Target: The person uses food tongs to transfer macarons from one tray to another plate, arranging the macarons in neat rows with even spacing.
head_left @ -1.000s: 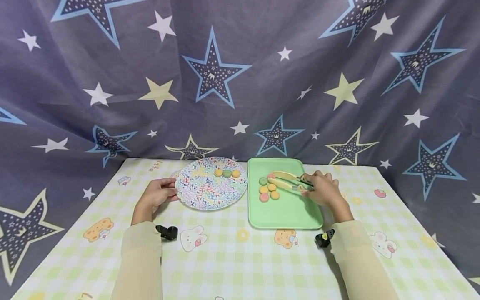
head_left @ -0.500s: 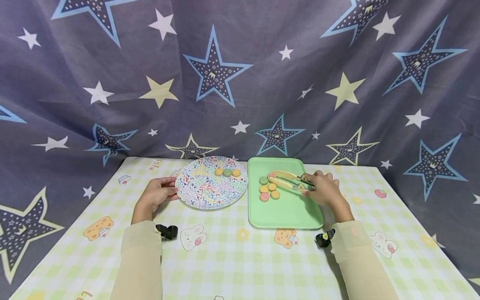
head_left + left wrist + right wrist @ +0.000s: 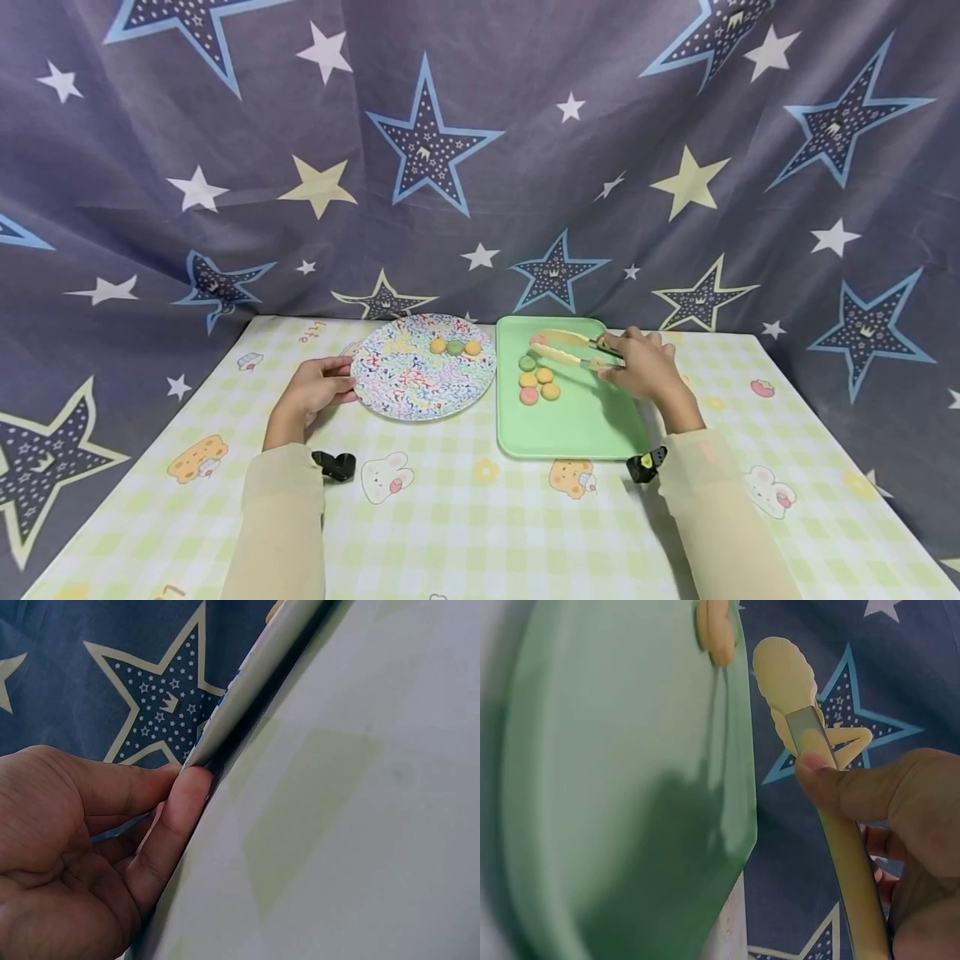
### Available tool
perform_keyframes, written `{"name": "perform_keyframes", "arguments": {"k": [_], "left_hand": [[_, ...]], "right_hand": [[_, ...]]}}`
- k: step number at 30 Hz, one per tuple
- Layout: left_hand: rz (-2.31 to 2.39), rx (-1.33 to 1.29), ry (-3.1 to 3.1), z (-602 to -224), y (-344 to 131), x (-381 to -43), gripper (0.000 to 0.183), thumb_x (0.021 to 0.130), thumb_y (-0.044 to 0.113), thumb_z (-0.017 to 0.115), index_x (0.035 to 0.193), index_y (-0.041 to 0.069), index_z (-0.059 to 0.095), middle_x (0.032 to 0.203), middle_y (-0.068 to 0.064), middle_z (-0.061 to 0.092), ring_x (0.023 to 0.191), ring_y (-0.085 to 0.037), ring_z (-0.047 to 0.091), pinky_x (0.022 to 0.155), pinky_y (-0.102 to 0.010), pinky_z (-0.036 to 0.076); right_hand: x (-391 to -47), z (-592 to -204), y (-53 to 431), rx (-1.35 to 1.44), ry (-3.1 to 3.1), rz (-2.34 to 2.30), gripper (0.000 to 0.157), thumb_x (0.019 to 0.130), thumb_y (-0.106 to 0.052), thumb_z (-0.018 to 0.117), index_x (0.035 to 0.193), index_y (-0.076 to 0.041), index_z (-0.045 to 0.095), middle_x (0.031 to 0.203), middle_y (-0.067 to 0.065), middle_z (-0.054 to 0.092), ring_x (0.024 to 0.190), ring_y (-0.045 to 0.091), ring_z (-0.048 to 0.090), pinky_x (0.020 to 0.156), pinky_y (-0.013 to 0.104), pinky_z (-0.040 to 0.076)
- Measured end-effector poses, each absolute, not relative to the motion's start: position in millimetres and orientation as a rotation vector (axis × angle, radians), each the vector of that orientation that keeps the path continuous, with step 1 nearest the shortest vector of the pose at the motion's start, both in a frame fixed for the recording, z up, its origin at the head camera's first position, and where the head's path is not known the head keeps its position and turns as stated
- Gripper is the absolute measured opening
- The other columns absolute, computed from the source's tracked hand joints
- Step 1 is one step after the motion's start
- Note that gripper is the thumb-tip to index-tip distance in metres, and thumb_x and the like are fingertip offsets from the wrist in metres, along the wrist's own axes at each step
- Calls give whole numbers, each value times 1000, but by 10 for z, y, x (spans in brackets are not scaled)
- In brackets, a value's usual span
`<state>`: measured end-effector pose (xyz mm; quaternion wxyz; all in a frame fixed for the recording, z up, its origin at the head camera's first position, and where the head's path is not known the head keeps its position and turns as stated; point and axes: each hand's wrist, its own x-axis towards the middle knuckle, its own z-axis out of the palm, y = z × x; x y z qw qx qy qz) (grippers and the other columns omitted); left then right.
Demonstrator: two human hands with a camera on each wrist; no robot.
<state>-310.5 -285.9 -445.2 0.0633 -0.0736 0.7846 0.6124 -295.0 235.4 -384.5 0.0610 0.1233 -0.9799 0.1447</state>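
Observation:
My left hand [image 3: 315, 390] pinches the near-left rim of a round plate [image 3: 420, 392] speckled in many colours; in the left wrist view the thumb and a finger [image 3: 187, 791] meet at its edge. Three macarons, a yellow, a green [image 3: 454, 347] and another yellow, lie in a row on it. My right hand [image 3: 643, 367] grips tongs [image 3: 562, 357] with pale yellow scalloped tips over a green tray [image 3: 585, 425]. A pink macaron [image 3: 537, 340] is between the tips. Just below, a green macaron [image 3: 527, 363], several yellow ones [image 3: 544, 376] and another pink macaron [image 3: 528, 396] lie on the tray.
Plate and tray stand side by side at the back of a table with a green-checked cloth [image 3: 450, 525]. Behind them hangs a dark curtain [image 3: 480, 167] printed with stars. A black camera mount sits at each wrist.
The tongs and right hand have risen slightly, up and left, carrying the pink macaron away from the group on the tray. The left hand and plate stay where they were.

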Motion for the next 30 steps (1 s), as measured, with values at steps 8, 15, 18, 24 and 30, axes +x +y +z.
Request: {"name": "perform_keyframes", "arguments": {"k": [8, 15, 18, 24, 30], "left_hand": [[1859, -231, 2361, -4454, -2847, -3116, 56, 101, -7, 55, 154, -5, 38, 141, -23, 44, 87, -10, 65, 83, -28, 64], [1848, -250, 2361, -4461, -2858, -3121, 56, 101, -6, 57, 154, -4, 40, 141, -21, 44, 89, -10, 64, 83, -28, 64], [1844, -248, 2360, -4458, -2852, -3123, 56, 101, -6, 57, 154, -4, 40, 141, -21, 44, 90, -10, 64, 83, -28, 64], [1834, -256, 2361, -4441, -2853, -3110, 56, 101, -6, 57, 154, -4, 39, 140, -20, 44, 91, -11, 63, 83, -28, 64], [1831, -237, 2364, -4451, -2862, -3113, 57, 101, -7, 56, 155, -4, 38, 141, -21, 43, 94, -12, 62, 85, -28, 64]], "right_hand": [[-2973, -3719, 2191, 406, -2969, 433, 66, 94, -28, 76, 152, -10, 51, 133, 24, 52, 103, 41, 40, 84, 55, 33], [-3008, -3685, 2039, 440, -2959, 394, 61, 93, -28, 78, 148, -14, 56, 128, 20, 54, 104, 40, 41, 87, 59, 35], [-3012, -3689, 1990, 457, -2957, 385, 59, 92, -28, 78, 147, -15, 58, 124, 18, 55, 102, 39, 41, 85, 56, 35], [-2994, -3705, 1872, 488, -2950, 372, 59, 92, -29, 80, 146, -18, 60, 123, 16, 56, 101, 37, 41, 82, 51, 34], [-2979, -3736, 1738, 528, -2943, 355, 59, 90, -29, 81, 144, -19, 61, 127, 16, 58, 104, 39, 44, 80, 49, 36]]}}
